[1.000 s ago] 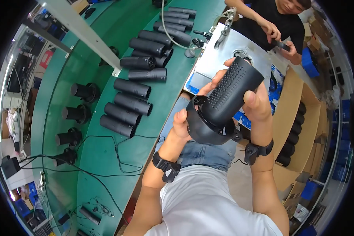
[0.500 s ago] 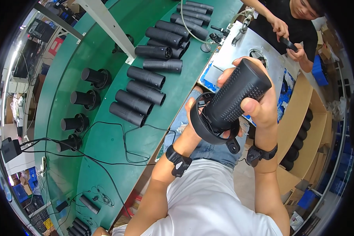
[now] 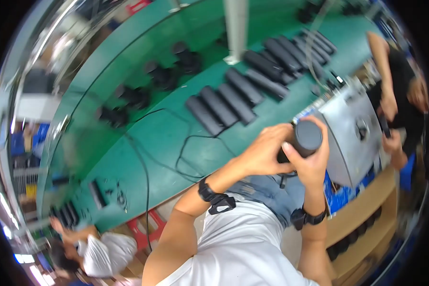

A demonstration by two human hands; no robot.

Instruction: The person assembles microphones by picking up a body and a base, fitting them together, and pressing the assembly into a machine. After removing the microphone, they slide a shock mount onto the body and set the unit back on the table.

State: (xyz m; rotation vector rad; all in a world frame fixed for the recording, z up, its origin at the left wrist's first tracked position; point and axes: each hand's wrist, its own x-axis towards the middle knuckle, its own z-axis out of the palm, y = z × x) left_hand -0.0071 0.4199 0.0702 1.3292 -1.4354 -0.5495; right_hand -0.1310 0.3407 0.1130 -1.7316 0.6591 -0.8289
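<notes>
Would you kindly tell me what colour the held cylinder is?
The cylinder looks black to dark grey, best seen in the head view.

Both of the person's arms reach forward, meeting out in front of the belly. The left forearm [image 3: 224, 176] slants inward from an elbow bent well out to the side, and the left grip [image 3: 264, 151] is turned with its back upward, its fingers pointing across the body and partly hidden. I see the right forearm [image 3: 313, 198] rising almost straight, and the right grip [image 3: 312, 164] curled, a finger arched around the far side and its thumb [image 3: 293, 152] stretched toward the left one. Both are closed, close together.
</notes>
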